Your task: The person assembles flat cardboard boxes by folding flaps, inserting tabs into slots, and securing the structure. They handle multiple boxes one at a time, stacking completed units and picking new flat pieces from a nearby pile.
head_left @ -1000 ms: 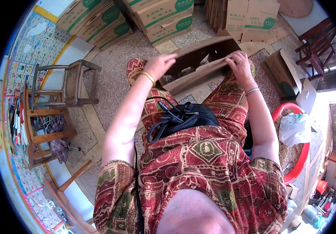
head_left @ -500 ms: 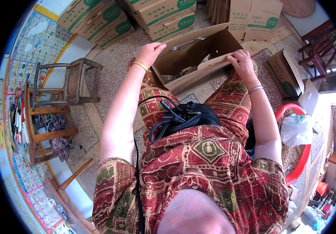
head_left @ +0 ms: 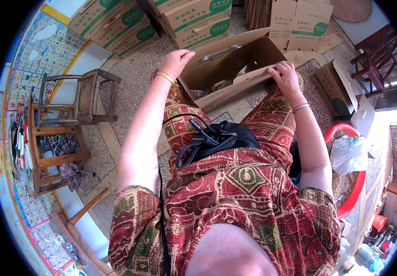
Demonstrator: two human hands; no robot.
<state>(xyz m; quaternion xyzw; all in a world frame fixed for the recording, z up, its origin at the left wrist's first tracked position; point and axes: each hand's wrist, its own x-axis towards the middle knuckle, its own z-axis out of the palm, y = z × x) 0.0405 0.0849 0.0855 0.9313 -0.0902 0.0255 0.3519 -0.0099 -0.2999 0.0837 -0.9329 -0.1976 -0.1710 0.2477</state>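
A brown cardboard box (head_left: 228,94) stands between my knees with its top open. Pinched between the thumb and fingers of my left hand (head_left: 176,64) is the box's left upper edge; a yellow bangle circles that wrist. My right hand (head_left: 286,77), with a silvery bangle, grips the upper edge of the near side toward its right end, thumb on top and fingers curled over. A whitish strip shows at a slot in the far wall. Through the box's open inside I see a light patch low down; what it is I cannot tell.
Printed cartons (head_left: 198,23) are stacked beyond the box, beside flattened cardboard (head_left: 295,25). A wooden chair (head_left: 90,96) stands at left. To the right are another open carton (head_left: 334,87), a red tub (head_left: 359,188) with a white plastic bag (head_left: 348,154), and a dark chair (head_left: 373,66).
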